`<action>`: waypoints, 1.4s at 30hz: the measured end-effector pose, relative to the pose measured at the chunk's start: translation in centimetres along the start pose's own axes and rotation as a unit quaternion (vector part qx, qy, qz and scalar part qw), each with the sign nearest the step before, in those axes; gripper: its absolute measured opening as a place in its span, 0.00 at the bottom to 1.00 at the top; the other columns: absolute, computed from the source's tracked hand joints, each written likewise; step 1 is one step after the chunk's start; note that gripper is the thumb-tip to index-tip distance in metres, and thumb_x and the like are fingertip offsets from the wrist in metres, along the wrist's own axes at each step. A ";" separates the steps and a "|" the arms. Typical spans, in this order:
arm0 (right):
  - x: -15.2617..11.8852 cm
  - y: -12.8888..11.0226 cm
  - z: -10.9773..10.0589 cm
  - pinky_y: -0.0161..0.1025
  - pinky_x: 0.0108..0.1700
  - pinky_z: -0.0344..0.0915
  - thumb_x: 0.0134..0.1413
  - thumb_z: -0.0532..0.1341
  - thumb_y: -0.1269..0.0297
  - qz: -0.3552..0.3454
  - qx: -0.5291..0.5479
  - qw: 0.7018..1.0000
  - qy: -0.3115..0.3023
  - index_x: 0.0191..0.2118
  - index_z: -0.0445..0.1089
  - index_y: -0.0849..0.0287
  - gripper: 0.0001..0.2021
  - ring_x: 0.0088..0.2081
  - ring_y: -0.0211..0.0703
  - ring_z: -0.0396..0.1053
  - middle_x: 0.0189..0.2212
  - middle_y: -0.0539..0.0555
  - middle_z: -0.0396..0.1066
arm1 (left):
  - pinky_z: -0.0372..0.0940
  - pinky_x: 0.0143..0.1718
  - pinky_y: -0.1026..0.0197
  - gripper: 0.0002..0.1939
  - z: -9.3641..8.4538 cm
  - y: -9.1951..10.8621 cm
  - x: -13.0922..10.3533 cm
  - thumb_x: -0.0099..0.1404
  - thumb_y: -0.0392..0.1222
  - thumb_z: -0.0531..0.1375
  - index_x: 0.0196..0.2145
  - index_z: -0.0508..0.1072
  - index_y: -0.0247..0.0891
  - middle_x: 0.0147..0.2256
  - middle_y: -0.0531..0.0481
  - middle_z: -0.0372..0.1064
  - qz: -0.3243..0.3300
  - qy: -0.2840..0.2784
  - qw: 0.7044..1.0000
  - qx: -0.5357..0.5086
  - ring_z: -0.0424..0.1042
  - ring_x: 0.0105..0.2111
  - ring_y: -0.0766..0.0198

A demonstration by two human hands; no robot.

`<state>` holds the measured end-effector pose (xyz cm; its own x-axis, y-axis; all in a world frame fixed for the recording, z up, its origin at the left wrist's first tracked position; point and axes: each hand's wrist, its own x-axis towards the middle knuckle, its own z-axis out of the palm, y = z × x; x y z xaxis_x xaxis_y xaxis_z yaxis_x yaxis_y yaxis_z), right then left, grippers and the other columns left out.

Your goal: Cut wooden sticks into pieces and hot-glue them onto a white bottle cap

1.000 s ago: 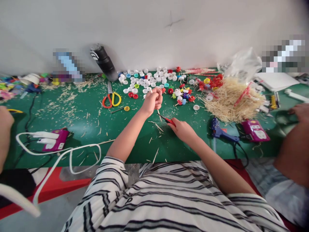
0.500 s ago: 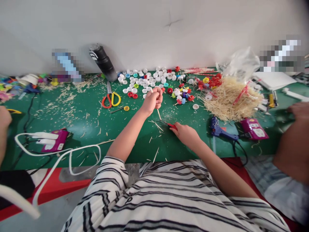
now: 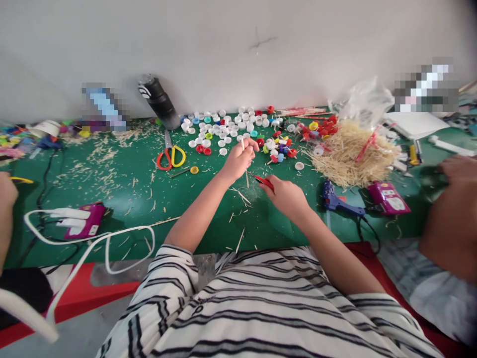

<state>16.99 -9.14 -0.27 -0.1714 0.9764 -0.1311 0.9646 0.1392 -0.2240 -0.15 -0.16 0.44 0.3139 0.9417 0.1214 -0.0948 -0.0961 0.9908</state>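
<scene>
My left hand [image 3: 238, 162] is closed around a thin wooden stick [image 3: 247, 180], which pokes out above the fist and slants down towards the green table. In my right hand [image 3: 288, 200] is a small red-handled knife [image 3: 267, 183], gripped by the handle. Its dark narrow blade points left and meets the stick just below my left hand; whether it cuts in is too small to tell. Pale wood shavings [image 3: 242, 196] lie on the table under the stick. Behind my left hand spread many bottle caps [image 3: 223, 130], mostly white.
Orange-and-yellow scissors [image 3: 171, 156] and a black bottle [image 3: 158, 102] stand left of the caps. At right are a heap of wooden sticks [image 3: 354, 154], a blue glue gun [image 3: 341, 201] and a purple power socket [image 3: 388, 198]. White cable [image 3: 126, 231] loops at left. Other people's arms [image 3: 452, 219] show at both sides.
My left hand has shifted slightly down and right, closer to the knife. The knife blade now sits higher on the stick, nearer my left fingers.
</scene>
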 end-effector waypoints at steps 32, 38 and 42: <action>-1.2 0.2 3.4 0.38 0.31 0.58 0.71 0.47 0.46 0.034 -0.042 0.995 -0.085 0.47 0.68 0.56 0.20 0.34 0.52 0.76 0.34 0.59 0.78 | 0.44 0.20 0.70 0.10 -0.4 0.4 0.0 0.68 0.30 0.47 0.31 0.62 0.39 0.19 0.61 0.47 -0.050 -0.012 0.997 -0.055 0.43 0.16 0.75; -1.5 0.2 3.4 0.37 0.31 0.57 0.72 0.46 0.46 0.040 -0.041 0.996 -0.075 0.48 0.68 0.56 0.21 0.35 0.51 0.77 0.35 0.59 0.78 | 0.54 0.24 0.67 0.09 -0.5 -0.4 0.5 0.66 0.30 0.50 0.34 0.68 0.38 0.25 0.57 0.56 0.002 0.055 0.997 0.047 0.55 0.20 0.73; -1.6 0.3 3.5 0.37 0.30 0.57 0.71 0.46 0.46 0.040 -0.035 0.996 -0.069 0.47 0.68 0.55 0.21 0.35 0.52 0.77 0.34 0.58 0.78 | 0.55 0.27 0.65 0.09 -0.6 -0.9 0.6 0.66 0.32 0.51 0.37 0.71 0.39 0.26 0.56 0.56 0.026 0.057 0.993 0.100 0.57 0.21 0.70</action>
<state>16.80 -11.21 -3.49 -0.1147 0.9537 -0.2780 0.9870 0.0777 -0.1408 -0.43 0.64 -0.39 0.2041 0.9631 0.1757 0.0862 -0.1964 0.9767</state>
